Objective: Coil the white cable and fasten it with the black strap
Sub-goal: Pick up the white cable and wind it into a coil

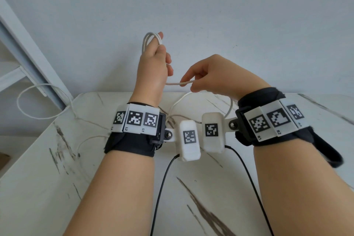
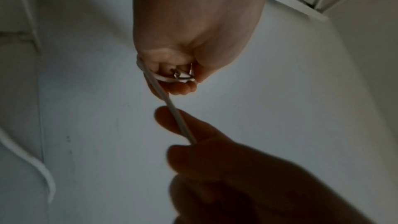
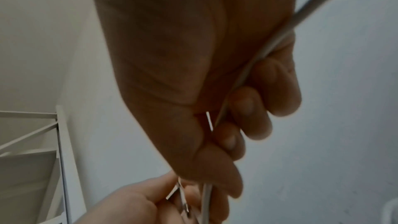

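Observation:
My left hand (image 1: 153, 63) is raised above the far table edge and grips several loops of the white cable (image 1: 150, 38) that arch over its fingers. In the left wrist view the loops (image 2: 168, 78) sit inside the curled fingers. A taut stretch of cable (image 1: 178, 83) runs from that hand to my right hand (image 1: 208, 74), which pinches it between thumb and fingertips. In the right wrist view the cable (image 3: 254, 67) passes through the curled right fingers. The slack falls behind my wrists onto the marble table (image 1: 210, 178) and trails off its left edge (image 1: 28, 105). No black strap is visible.
White metal shelving (image 1: 28, 48) stands at the left beside the pale wall. Two black wires (image 1: 162, 188) from the wrist cameras run down across the table toward me. Both wrist bands with marker blocks hover over the table's middle.

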`<state>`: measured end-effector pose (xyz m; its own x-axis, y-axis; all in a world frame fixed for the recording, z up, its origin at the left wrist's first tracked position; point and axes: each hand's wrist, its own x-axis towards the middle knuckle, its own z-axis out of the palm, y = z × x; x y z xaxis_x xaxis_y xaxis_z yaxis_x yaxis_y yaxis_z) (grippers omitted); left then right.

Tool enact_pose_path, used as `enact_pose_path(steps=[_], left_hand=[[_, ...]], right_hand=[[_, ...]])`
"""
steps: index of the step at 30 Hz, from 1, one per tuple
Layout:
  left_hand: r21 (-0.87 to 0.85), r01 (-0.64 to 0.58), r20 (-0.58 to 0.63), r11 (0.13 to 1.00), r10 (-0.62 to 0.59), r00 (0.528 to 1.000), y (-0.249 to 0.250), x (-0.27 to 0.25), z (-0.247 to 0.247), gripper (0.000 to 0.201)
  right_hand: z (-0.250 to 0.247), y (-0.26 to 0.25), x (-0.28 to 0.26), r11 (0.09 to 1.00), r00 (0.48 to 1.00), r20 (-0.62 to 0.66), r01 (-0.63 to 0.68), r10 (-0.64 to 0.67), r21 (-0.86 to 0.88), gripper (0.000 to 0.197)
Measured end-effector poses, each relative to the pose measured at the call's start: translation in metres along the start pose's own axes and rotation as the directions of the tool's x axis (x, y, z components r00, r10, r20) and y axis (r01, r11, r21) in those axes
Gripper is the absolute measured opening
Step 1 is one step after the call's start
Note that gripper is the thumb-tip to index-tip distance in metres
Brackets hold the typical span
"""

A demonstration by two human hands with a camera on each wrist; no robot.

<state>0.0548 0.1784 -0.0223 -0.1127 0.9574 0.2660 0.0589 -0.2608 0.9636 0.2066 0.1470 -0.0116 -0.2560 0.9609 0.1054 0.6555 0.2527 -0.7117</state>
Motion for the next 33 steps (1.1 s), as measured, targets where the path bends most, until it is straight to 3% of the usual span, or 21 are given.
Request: enact_pose_path(steps=[4, 7, 12, 15, 19, 25, 27, 29, 33], left_hand=[[0.144, 0.027, 0.026, 0.989, -0.031, 0.999, -0.006, 0.001, -0.002, 0.041], [0.274, 0.033, 0.097, 0.961, -0.062, 0.993, -0.008, 0.001, -0.001, 0.039], [0.417, -0.001, 0.266, 0.909, -0.121, 0.956, -0.007, -0.001, 0.0, 0.035], [0.331, 0.052, 0.409, 0.942, -0.193, 0.892, -0.005, -0.006, -0.001, 0.028], [0.181, 0.12, 0.546, 0.976, -0.201, 0.813, 0.002, -0.011, 0.002, 0.032], [0.124, 0.148, 0.658, 0.981, -0.194, 0.728, 0.005, -0.011, 0.0, 0.052], [0.146, 0.111, 0.691, 0.983, -0.182, 0.7, 0.005, -0.011, -0.002, 0.048], [0.134, 0.088, 0.691, 0.987, -0.156, 0.706, 0.004, -0.011, -0.002, 0.04], [0.05, 0.102, 0.54, 0.993, -0.113, 0.834, -0.001, -0.008, -0.003, 0.035]], right_hand=[[-0.014, 0.003, -0.003, 0.992, 0.979, -0.202, 0.06, -0.036, 0.113, 0.014], [-0.022, 0.007, -0.003, 0.97, 0.937, -0.343, 0.141, -0.067, 0.196, 0.015], [-0.022, 0.011, -0.001, 0.944, 0.899, -0.432, 0.201, -0.071, 0.263, 0.016], [-0.023, 0.013, 0.0, 0.937, 0.855, -0.517, 0.217, -0.047, 0.274, 0.015], [-0.027, 0.014, -0.001, 0.924, 0.77, -0.638, 0.247, -0.003, 0.293, 0.01], [-0.024, 0.014, 0.0, 0.92, 0.759, -0.65, 0.231, 0.035, 0.318, 0.016], [-0.022, 0.017, 0.001, 0.928, 0.766, -0.64, 0.2, 0.052, 0.315, 0.018], [-0.023, 0.021, 0.002, 0.939, 0.784, -0.617, 0.16, 0.066, 0.304, 0.022], [-0.023, 0.028, 0.003, 0.973, 0.851, -0.518, 0.036, 0.089, 0.228, 0.037]])
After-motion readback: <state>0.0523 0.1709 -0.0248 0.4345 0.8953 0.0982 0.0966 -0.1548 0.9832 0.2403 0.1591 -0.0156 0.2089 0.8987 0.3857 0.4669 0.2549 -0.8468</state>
